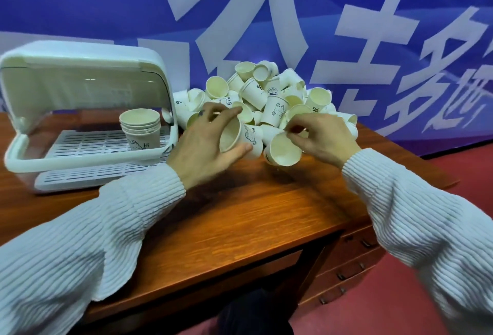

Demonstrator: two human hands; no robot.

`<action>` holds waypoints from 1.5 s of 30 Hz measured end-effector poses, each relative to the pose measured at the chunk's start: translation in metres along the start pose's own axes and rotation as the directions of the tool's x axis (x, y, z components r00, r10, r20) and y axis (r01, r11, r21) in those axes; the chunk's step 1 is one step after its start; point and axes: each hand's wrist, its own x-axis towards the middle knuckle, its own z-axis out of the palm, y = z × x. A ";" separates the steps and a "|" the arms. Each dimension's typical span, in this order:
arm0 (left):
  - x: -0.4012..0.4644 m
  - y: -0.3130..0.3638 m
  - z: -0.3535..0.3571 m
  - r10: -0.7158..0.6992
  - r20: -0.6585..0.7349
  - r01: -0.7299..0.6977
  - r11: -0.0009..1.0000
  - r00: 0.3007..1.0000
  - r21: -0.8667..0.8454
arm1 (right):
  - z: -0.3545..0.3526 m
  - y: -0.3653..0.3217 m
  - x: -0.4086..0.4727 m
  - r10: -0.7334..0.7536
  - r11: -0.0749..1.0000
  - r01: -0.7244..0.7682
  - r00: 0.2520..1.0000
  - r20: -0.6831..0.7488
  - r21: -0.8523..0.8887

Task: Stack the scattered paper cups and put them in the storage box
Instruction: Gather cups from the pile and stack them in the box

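A heap of white paper cups (269,94) with blue prints lies against the blue banner at the back of the wooden table. My left hand (205,142) grips one cup (234,136) on its side at the front of the heap, its mouth facing me. My right hand (320,137) pinches the rim of a second cup (282,152), also on its side. To the left stands the white storage box (88,158) with its lid raised. A short stack of cups (141,128) stands upright on the box's slotted tray.
The wooden table (240,214) has its front edge close to me and its right edge near the heap. Drawers (354,262) sit below on the right, over a red floor. The blue banner (346,28) closes off the back.
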 end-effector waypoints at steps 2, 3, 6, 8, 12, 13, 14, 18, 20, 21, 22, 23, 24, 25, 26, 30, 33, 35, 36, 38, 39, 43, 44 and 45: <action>0.002 -0.005 -0.014 -0.007 -0.090 0.008 1.000 0.996 0.016 | -0.002 -0.016 0.011 0.092 0.985 -0.084 0.994 -0.051 0.150; 0.002 -0.009 -0.023 -0.014 -0.133 0.017 1.000 0.991 0.023 | -0.001 -0.024 0.018 0.125 0.967 -0.103 0.989 -0.081 0.232; -0.004 -0.027 -0.059 -0.040 -0.265 0.058 0.996 0.963 0.061 | 0.006 -0.059 0.046 0.194 0.892 -0.121 0.973 -0.127 0.436; -0.010 -0.039 -0.084 -0.057 -0.353 0.090 0.993 0.934 0.077 | 0.013 -0.085 0.068 0.215 0.826 -0.110 0.968 -0.129 0.553; -0.025 -0.059 -0.125 -0.100 -0.472 0.171 0.979 0.876 0.110 | 0.028 -0.139 0.110 0.212 0.700 -0.069 0.971 -0.114 0.711; -0.028 -0.063 -0.133 -0.112 -0.486 0.195 0.973 0.867 0.122 | 0.032 -0.151 0.118 0.196 0.698 -0.053 0.973 -0.119 0.714; -0.032 -0.067 -0.140 -0.131 -0.496 0.222 0.967 0.858 0.129 | 0.036 -0.161 0.125 0.179 0.705 -0.039 0.976 -0.124 0.708; -0.046 -0.078 -0.156 -0.168 -0.512 0.274 0.951 0.843 0.139 | 0.054 -0.191 0.144 0.120 0.808 -0.001 0.980 -0.161 0.590; -0.052 -0.081 -0.159 -0.160 -0.510 0.271 0.951 0.845 0.151 | 0.063 -0.200 0.149 0.084 0.867 0.012 0.982 -0.170 0.498; -0.054 -0.083 -0.160 -0.157 -0.508 0.270 0.950 0.847 0.157 | 0.068 -0.202 0.151 0.067 0.891 0.012 0.985 -0.156 0.454; -0.055 -0.085 -0.161 -0.156 -0.505 0.271 0.949 0.849 0.163 | 0.072 -0.205 0.152 0.056 0.912 0.002 0.990 -0.127 0.411; -0.056 -0.086 -0.161 -0.156 -0.501 0.272 0.948 0.851 0.166 | 0.075 -0.206 0.154 0.051 0.928 -0.016 0.995 -0.083 0.373; -0.056 -0.088 -0.161 -0.159 -0.496 0.273 0.948 0.854 0.166 | 0.079 -0.207 0.156 0.046 0.938 -0.034 0.999 -0.026 0.346; -0.055 -0.090 -0.161 -0.166 -0.490 0.275 0.948 0.856 0.160 | 0.082 -0.207 0.158 0.041 0.943 -0.050 0.999 0.036 0.330; -0.054 -0.091 -0.160 -0.177 -0.485 0.281 0.948 0.857 0.151 | 0.085 -0.208 0.159 0.036 0.944 -0.065 0.995 0.095 0.323; -0.044 -0.094 -0.153 -0.204 -0.442 0.290 0.948 0.873 0.134 | 0.098 -0.207 0.155 0.056 0.920 -0.130 0.977 0.204 0.369; -0.029 -0.092 -0.147 -0.187 -0.374 0.259 0.953 0.909 0.154 | 0.099 -0.203 0.154 0.079 0.859 -0.189 0.967 0.241 0.475; -0.017 -0.092 -0.143 -0.175 -0.300 0.237 0.954 0.938 0.184 | 0.098 -0.199 0.152 0.092 0.793 -0.241 0.955 0.281 0.559; -0.011 -0.092 -0.140 -0.177 -0.250 0.230 0.951 0.952 0.204 | 0.097 -0.198 0.150 0.097 0.754 -0.267 0.949 0.299 0.601; 0.000 -0.094 -0.136 -0.188 -0.140 0.218 0.944 0.972 0.246 | 0.095 -0.196 0.147 0.094 0.682 -0.299 0.941 0.326 0.668; 0.003 -0.095 -0.134 -0.200 -0.098 0.219 0.941 0.975 0.259 | 0.094 -0.195 0.145 0.090 0.651 -0.313 0.937 0.339 0.691; 0.008 -0.101 -0.129 -0.196 -0.009 0.187 0.920 0.981 0.346 | 0.093 -0.191 0.141 0.060 0.480 -0.427 0.888 0.457 0.766; 0.007 -0.103 -0.127 -0.184 0.016 0.165 0.914 0.983 0.370 | 0.094 -0.189 0.140 0.053 0.473 -0.432 0.884 0.464 0.768; 0.005 -0.105 -0.125 -0.178 0.049 0.144 0.905 0.983 0.401 | 0.095 -0.188 0.139 0.048 0.481 -0.428 0.884 0.464 0.765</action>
